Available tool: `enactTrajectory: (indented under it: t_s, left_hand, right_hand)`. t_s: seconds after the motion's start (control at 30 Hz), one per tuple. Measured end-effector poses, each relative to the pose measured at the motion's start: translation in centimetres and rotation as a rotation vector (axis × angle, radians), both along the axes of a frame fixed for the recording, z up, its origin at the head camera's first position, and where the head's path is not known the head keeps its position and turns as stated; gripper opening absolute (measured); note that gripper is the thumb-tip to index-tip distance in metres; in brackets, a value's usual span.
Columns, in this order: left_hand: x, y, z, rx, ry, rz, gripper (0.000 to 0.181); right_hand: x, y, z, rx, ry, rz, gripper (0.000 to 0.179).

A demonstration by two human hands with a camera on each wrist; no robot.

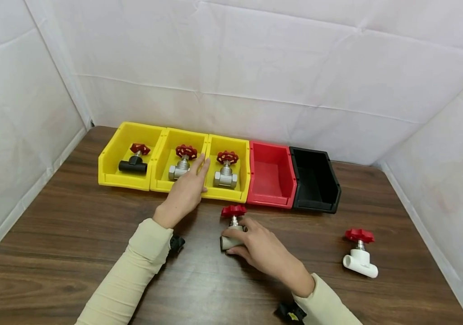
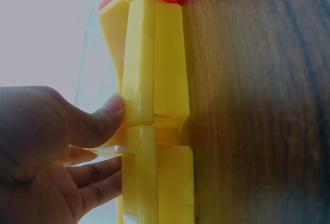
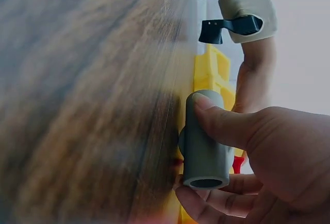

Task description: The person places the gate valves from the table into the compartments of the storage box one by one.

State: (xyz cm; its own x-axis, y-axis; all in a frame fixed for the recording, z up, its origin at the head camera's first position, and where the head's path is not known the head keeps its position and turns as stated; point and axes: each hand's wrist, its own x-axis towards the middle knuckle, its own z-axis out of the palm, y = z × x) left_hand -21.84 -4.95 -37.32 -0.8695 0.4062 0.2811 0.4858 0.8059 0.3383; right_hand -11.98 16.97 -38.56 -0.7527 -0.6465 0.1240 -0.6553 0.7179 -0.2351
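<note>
My right hand [image 1: 261, 246] grips a grey plastic valve [image 3: 203, 147] by its pipe body, thumb along one side and fingers on the other. Its red handwheel [image 1: 233, 211] points toward the bins, and the valve is low over the table. My left hand [image 1: 184, 192] reaches over the divider between the middle yellow bin [image 1: 159, 183] and the right yellow bin [image 1: 244, 194], fingers extended. In the left wrist view its thumb [image 2: 111, 112] touches a yellow rim. Metal valves with red handwheels stand on either side: one [image 1: 179, 170] in the middle bin, another [image 1: 226, 176] in the right one.
The left yellow bin [image 1: 123, 179] holds a black valve [image 1: 133, 164] with a red handwheel. A red bin [image 1: 271, 199] and a black bin [image 1: 314, 205] continue the row rightward. A white valve [image 1: 360, 261] lies at the table's right. White sheeting [image 1: 255, 67] encloses the table.
</note>
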Motion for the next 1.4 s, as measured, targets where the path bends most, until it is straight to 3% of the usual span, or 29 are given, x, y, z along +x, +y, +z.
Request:
enactTrajectory:
  t_s: [0.57, 0.97, 1.4]
  left_hand:
    - [0.0, -0.2, 0.1, -0.022, -0.011, 0.014, 0.075]
    - [0.0, 0.0, 0.0, 0.001, 0.019, -0.007, 0.073]
    - [0.1, 0.0, 0.1, -0.013, 0.008, 0.0, 0.073]
  right_hand:
    - [-0.4, 0.1, 0.2, -0.017, 0.051, 0.013, 0.032]
    - [-1.1, 1.3, 2.4, -0.028, 0.125, -0.079, 0.037]
    - [-1.9, 2.2, 3.7, -0.065, 0.174, -0.111, 0.04]
